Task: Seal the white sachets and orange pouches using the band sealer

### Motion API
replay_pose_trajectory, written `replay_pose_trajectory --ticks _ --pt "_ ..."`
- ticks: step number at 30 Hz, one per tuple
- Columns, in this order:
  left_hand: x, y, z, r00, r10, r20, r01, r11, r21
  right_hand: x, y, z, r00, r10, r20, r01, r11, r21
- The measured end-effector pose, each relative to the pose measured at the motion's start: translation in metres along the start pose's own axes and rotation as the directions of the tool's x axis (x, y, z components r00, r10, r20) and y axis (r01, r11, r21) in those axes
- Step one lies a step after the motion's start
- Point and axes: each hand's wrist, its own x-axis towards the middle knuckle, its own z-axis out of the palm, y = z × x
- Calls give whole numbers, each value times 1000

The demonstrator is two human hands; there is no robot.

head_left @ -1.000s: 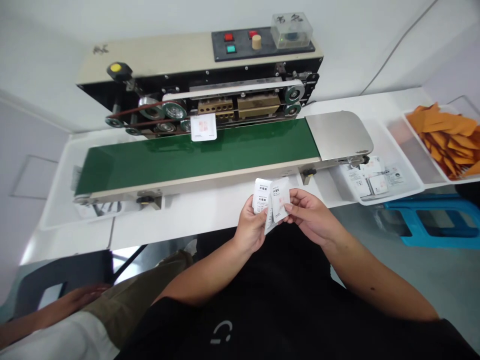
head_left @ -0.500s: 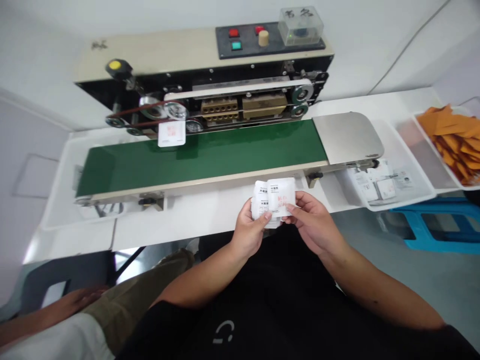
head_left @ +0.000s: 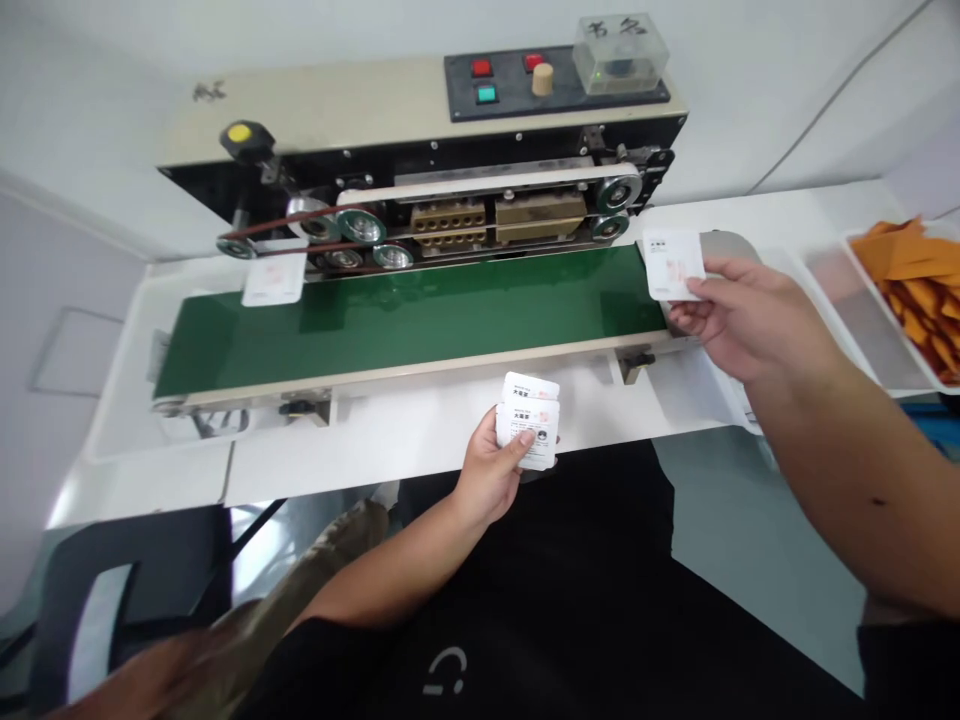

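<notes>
Here, the right hand (head_left: 750,315) pinches a sachet (head_left: 672,262) between thumb and fingers over the belt (head_left: 465,320) near its right end, the left hand (head_left: 491,465) clasps a stack (head_left: 529,425) before it, thumb on top, and another sachet (head_left: 274,282) sits along its back edge, leftward.

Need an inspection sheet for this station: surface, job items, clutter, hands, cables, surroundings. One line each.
Surface: white table carrying a machine with a green belt.
Job items: several white packets; a single packet; another packet by the machine's left end.
Clutter: orange pieces heaped in a bin at right.
Hands: left hand grips the white packets; right hand pinches the single packet near the belt's right end.
Cables: thin dark line on the wall; cable or seam, cannot tell.
Surroundings: another person's leg, lower left.
</notes>
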Motion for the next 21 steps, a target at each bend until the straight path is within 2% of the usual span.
replay_pose_trajectory --ticks 4,8,21 --pt "1 2 3 1000 -11 -1 11 1000 14 26 -18 10 999 18 -47 -21 997 -72" --pt "3 3 3 1000 -1 0 1 1000 0 41 -20 18 1000 3 -14 -5 993 -114" --pt "5 3 -1 1000 -12 -2 12 1000 10 57 -17 41 999 28 43 -24 995 -99"
